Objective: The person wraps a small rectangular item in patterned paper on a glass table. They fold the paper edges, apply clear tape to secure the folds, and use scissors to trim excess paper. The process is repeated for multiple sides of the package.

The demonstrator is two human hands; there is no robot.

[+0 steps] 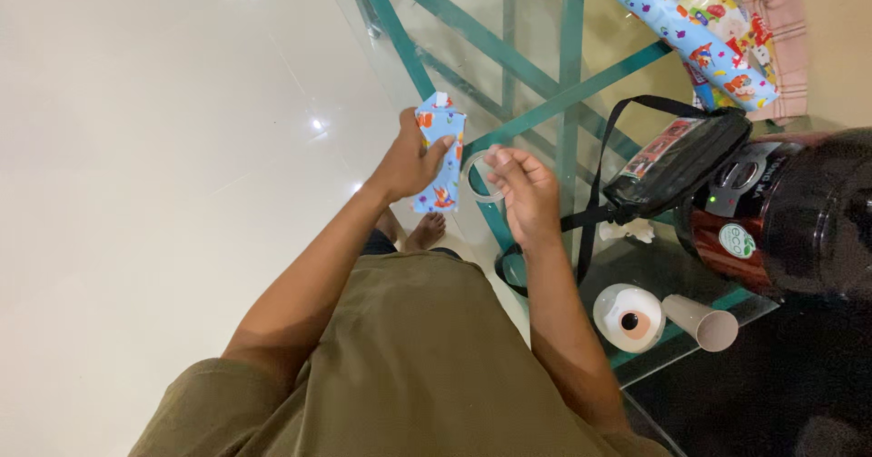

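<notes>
My left hand (pixel 411 157) grips a small box wrapped in blue cartoon-print paper (pixel 440 153), held upright over the edge of a glass table (pixel 472 66). My right hand (pixel 522 189) holds a roll of clear tape (pixel 479 180) right beside the box, fingers pinched at the roll's upper rim. The two hands are close together, almost touching.
On the glass table lie a roll of matching wrapping paper (pixel 699 44), a black pouch with a strap (pixel 677 162), a dark red cooker (pixel 790 216), a white tissue roll (pixel 629 318) and a cardboard tube (pixel 699 321). White tiled floor (pixel 163 148) spreads to the left; my bare foot (pixel 427 230) shows below.
</notes>
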